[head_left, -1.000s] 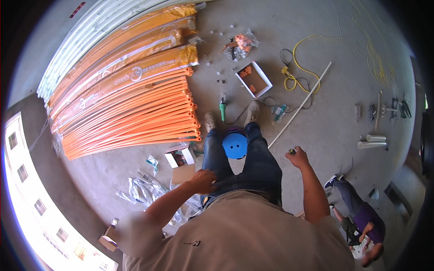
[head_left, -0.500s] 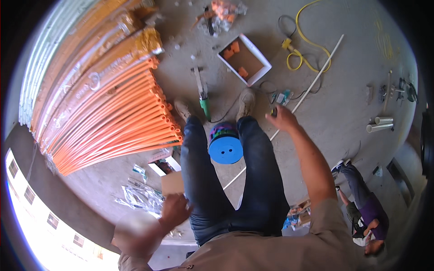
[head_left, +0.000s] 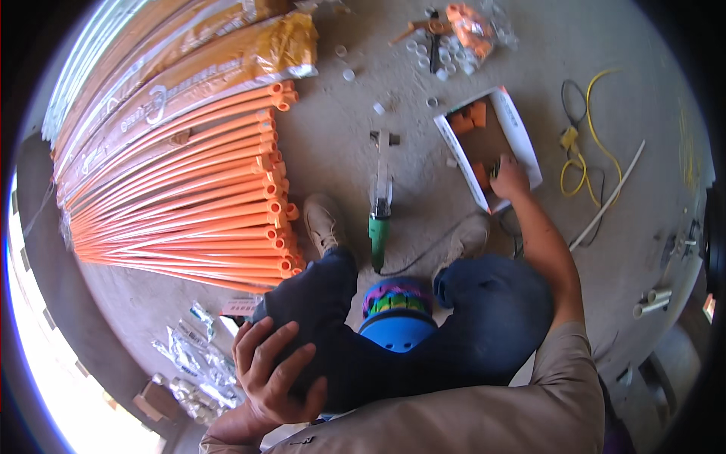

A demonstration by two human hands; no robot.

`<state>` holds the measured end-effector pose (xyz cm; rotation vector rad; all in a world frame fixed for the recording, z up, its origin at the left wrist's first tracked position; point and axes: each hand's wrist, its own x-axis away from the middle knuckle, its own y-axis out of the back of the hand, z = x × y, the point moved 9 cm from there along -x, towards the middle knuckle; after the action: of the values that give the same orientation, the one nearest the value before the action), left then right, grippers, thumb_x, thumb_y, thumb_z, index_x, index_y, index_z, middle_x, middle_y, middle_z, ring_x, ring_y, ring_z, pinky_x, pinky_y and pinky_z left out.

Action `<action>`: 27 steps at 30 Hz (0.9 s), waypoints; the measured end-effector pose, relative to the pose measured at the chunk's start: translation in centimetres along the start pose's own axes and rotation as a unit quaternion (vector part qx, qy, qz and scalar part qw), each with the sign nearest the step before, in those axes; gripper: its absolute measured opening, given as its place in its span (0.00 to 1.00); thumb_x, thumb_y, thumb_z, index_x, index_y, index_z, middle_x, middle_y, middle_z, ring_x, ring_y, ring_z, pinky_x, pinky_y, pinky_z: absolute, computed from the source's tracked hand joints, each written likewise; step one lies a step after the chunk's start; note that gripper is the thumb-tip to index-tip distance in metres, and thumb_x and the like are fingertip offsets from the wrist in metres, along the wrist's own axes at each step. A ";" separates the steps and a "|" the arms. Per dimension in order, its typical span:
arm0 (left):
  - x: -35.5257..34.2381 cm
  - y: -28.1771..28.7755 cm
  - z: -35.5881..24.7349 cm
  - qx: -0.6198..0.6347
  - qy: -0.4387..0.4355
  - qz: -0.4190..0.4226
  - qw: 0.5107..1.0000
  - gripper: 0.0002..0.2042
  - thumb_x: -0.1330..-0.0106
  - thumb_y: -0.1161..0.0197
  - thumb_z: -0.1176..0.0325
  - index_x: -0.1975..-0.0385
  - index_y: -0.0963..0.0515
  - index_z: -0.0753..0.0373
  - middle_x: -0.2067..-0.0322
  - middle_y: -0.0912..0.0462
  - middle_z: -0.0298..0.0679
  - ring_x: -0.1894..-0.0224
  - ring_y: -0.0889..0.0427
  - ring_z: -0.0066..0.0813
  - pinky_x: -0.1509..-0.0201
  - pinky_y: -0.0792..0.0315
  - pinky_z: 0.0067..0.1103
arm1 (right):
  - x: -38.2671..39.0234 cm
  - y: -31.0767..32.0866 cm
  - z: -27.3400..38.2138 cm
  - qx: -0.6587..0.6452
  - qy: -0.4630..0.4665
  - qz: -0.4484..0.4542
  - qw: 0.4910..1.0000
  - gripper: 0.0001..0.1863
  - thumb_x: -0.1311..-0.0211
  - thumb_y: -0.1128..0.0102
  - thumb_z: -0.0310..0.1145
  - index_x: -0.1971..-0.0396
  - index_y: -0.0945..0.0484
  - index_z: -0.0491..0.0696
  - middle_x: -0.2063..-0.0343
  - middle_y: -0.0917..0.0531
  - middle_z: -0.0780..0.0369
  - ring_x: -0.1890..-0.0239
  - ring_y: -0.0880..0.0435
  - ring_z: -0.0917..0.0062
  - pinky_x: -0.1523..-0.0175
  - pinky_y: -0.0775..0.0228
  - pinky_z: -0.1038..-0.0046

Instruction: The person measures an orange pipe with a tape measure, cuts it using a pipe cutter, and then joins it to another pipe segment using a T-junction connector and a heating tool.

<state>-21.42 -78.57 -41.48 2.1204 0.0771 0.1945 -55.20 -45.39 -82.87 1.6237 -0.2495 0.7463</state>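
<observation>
My right hand [head_left: 511, 179] reaches into the near end of an open white cardboard box [head_left: 516, 121]. Its fingers are curled round a small dark object [head_left: 495, 168] with a yellow-green edge, mostly hidden by the hand. Beside those fingers lie orange fittings [head_left: 482, 175], with more orange fittings [head_left: 469, 118] at the box's far end. My left hand [head_left: 276, 371] rests over my left knee, fingers spread and holding nothing. On the floor between my boots lies a green-handled tool [head_left: 380, 227] with a long flat metal front and a cord.
Stacked orange pipes [head_left: 189, 204] fill the left side, with wrapped bundles [head_left: 197, 91] beyond. A blue stool [head_left: 397, 329] stands between my legs. Loose white rings [head_left: 446, 57] and bagged orange pieces [head_left: 469, 30] lie far off. A yellow cable [head_left: 594, 129] and white pipe [head_left: 612, 193] lie right.
My right hand has moved forward and down into the white box with the small dark object. My left hand has come onto my left knee. My knees have bent and spread into a lower posture.
</observation>
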 end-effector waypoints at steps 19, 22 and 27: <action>4.7 1.5 -3.6 -0.044 -0.093 -0.106 0.989 0.19 0.48 0.29 0.62 0.55 0.19 0.57 0.48 0.21 0.40 0.42 0.25 0.44 0.34 0.35 0.42 | 10.4 25.9 10.0 -0.079 0.193 -0.078 0.975 0.16 0.42 0.41 0.28 0.53 0.17 0.43 0.58 0.14 0.49 0.52 0.14 0.57 0.46 0.24 0.62; 4.0 1.0 -3.7 -0.013 -0.108 -0.110 0.988 0.17 0.47 0.29 0.62 0.57 0.18 0.56 0.49 0.19 0.39 0.42 0.23 0.42 0.34 0.35 0.41 | 6.9 24.6 15.2 -0.024 0.270 -0.059 0.961 0.14 0.42 0.41 0.29 0.56 0.15 0.44 0.63 0.13 0.49 0.57 0.13 0.59 0.49 0.24 0.62; 4.3 0.6 -2.7 0.062 -0.190 -0.122 0.972 0.11 0.48 0.29 0.61 0.65 0.15 0.54 0.56 0.13 0.35 0.52 0.15 0.35 0.39 0.30 0.33 | -4.0 21.9 27.7 -0.059 0.354 -0.015 0.933 0.15 0.39 0.42 0.29 0.54 0.16 0.39 0.64 0.12 0.52 0.58 0.12 0.66 0.51 0.22 0.68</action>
<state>-17.62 -76.02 -39.13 2.2119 0.1231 -0.3711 -61.45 -77.15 -68.19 1.1503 0.2487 1.2135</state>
